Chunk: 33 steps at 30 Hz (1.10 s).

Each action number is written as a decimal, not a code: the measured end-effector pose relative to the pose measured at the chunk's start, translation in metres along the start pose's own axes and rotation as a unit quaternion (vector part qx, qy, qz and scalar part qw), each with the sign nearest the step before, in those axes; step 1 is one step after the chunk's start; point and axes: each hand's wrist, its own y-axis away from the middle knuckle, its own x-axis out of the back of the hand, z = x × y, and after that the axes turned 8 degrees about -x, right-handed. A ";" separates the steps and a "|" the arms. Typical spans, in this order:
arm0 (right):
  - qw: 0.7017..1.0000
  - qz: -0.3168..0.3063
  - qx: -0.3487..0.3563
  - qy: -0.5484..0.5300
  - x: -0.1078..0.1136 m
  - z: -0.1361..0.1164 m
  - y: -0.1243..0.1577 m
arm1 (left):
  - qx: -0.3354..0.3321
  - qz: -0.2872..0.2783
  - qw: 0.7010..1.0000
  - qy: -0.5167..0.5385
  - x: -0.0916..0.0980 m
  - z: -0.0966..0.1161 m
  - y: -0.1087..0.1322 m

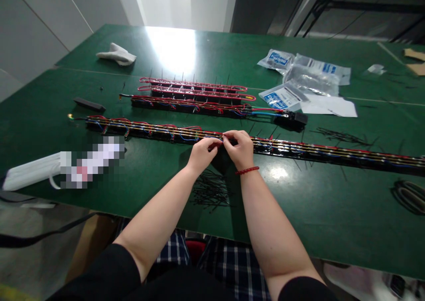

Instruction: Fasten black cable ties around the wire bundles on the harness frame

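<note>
One long wired bar (282, 148) partly beneath left hand (203, 154), right hand (241, 150).

Hands pictured: two, a left hand (203, 155) and a right hand (239, 149)
Long wired strip (299, 148): one
Pink cable loops (193, 83): two
Heaps of black strands (212, 190): two
Blue-labelled bags (282, 98): at least three
Short dark bar (89, 105): one
Red beaded bracelet (247, 171): one
White sheet (335, 106): one

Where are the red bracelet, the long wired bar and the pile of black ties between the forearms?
Red bracelet (247, 171): head view, on its beads.
Long wired bar (282, 148): head view, on its wired top near the middle.
Black ties (212, 191): head view, mid-pile.
</note>
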 end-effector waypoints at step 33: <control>0.998 -0.007 0.054 0.041 -0.003 0.004 -0.002 | 0.067 -0.094 0.940 -0.321 -0.002 0.019 0.004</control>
